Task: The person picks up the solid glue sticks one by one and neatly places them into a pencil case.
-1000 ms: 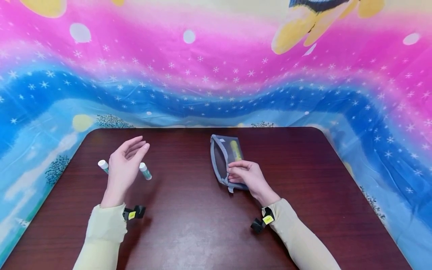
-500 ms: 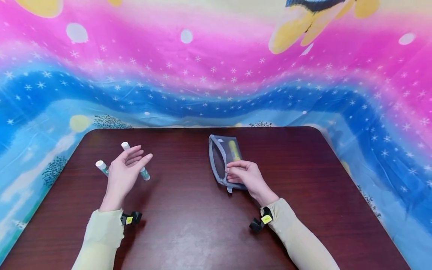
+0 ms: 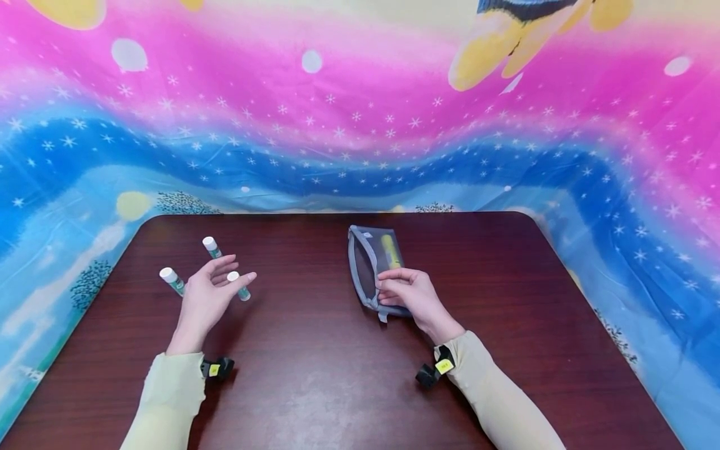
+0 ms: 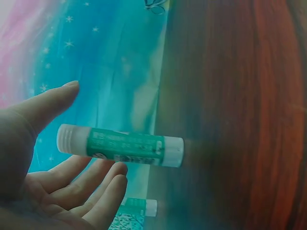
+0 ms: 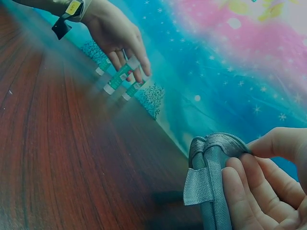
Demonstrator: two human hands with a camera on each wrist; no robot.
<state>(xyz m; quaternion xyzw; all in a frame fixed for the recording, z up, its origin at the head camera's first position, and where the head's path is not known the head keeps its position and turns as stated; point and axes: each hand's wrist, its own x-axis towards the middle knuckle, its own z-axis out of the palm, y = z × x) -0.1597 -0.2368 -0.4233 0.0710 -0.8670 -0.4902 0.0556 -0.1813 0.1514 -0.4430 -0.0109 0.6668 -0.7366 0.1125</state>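
Observation:
My left hand hovers around a white-capped green glue stick that stands upright on the table. Its thumb is on one side and its relaxed fingers on the other, with the thumb apart from the stick in the left wrist view. Two more upright glue sticks stand close by: one to the left, one behind the fingers. My right hand pinches the zippered edge of a grey pouch, whose mouth gapes to the left. A yellow stick-shaped thing shows through the pouch's see-through side.
The dark red wooden table has rounded far corners. Behind it hangs a pink and blue patterned cloth. Black cameras are strapped at both wrists.
My left hand has lowered and drawn back a little, bringing the far glue stick and the near one's cap into view. My right hand keeps its pinch on the pouch.

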